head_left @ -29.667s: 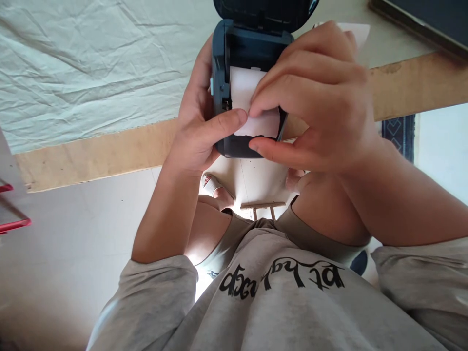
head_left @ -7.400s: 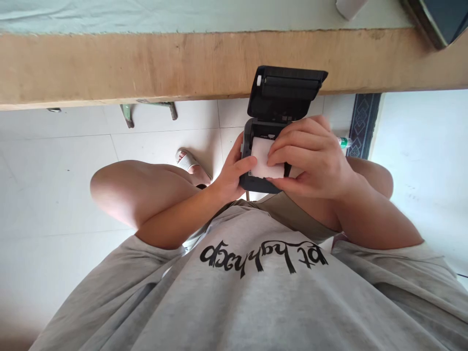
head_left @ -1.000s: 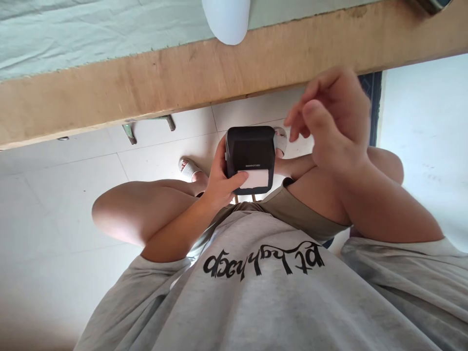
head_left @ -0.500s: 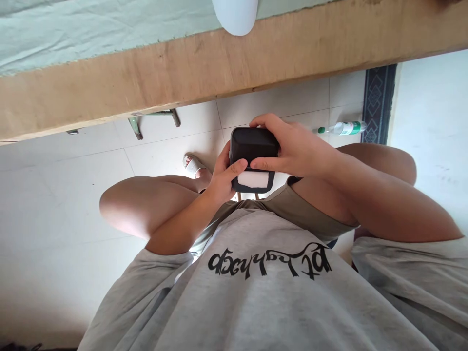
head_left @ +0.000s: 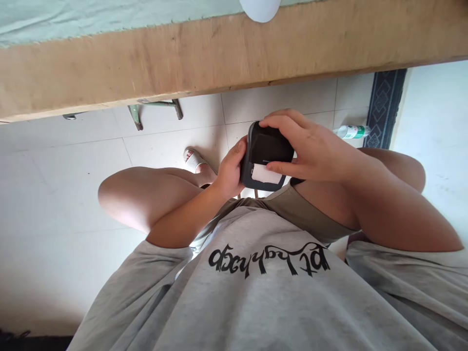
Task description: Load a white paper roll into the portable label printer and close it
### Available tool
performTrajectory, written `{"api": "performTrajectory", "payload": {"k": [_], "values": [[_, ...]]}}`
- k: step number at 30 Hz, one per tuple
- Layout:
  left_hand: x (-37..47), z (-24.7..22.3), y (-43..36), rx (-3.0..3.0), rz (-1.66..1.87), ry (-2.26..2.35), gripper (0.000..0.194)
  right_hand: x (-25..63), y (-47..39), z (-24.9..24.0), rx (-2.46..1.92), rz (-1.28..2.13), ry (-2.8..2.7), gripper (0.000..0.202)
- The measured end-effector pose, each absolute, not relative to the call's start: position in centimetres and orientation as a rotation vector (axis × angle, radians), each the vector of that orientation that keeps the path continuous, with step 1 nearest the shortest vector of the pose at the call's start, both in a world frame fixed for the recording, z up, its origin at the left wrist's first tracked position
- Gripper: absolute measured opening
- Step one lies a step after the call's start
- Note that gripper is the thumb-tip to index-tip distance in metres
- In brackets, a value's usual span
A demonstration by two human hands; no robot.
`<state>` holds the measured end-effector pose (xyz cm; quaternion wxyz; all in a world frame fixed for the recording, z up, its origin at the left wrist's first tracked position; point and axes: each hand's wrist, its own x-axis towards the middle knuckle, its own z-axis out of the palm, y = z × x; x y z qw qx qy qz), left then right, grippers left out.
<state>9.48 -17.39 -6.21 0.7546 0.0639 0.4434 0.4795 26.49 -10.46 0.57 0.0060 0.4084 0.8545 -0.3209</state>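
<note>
Above my lap I hold a black box-like object [head_left: 269, 144] with rounded corners and a whitish patch [head_left: 263, 174] on its lower part; its exact kind I cannot make out. My left hand [head_left: 231, 168] grips the left side, thumb along the edge and the other fingers hidden behind. From the right, my right hand [head_left: 307, 146] wraps it, fingers over the far top corner and thumb lying by the whitish patch.
A wooden table edge [head_left: 175, 58] with a pale green cloth [head_left: 91, 17] runs across the top. A white rounded object [head_left: 260, 9] overhangs the edge. On the tiled floor lie a plastic bottle [head_left: 353, 131] and green metal legs [head_left: 157, 104].
The black object has moved slightly right and tilted. My left thumb has shifted from its front face to the left edge. The view has shifted a little.
</note>
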Motion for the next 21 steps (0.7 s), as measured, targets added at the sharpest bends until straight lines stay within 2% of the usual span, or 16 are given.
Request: {"api": "performTrajectory", "payload": {"k": [6,11,13,17,21], "values": [[9.6,-6.1,-17.7,0.19,1.004,0.909,0.028,26.5,-11.0,1.1,1.099,-0.864,2.814,0.075],[9.8,-6.5,-17.8,0.202,0.973,0.912,0.038,26.9,-10.7,1.1,1.095,-0.671,3.055,0.037],[9.8,-6.8,-17.8,0.211,0.955,0.922,0.041,27.2,-10.4,1.0,1.196,-0.545,3.108,0.028],[9.8,-6.8,-17.9,0.222,0.914,0.933,0.043,27.5,-10.3,1.1,1.541,-0.323,2.982,0.036],[9.9,-6.8,-18.0,0.234,0.913,0.944,0.042,26.4,-11.1,1.8,1.608,-0.344,2.718,0.042]]}}
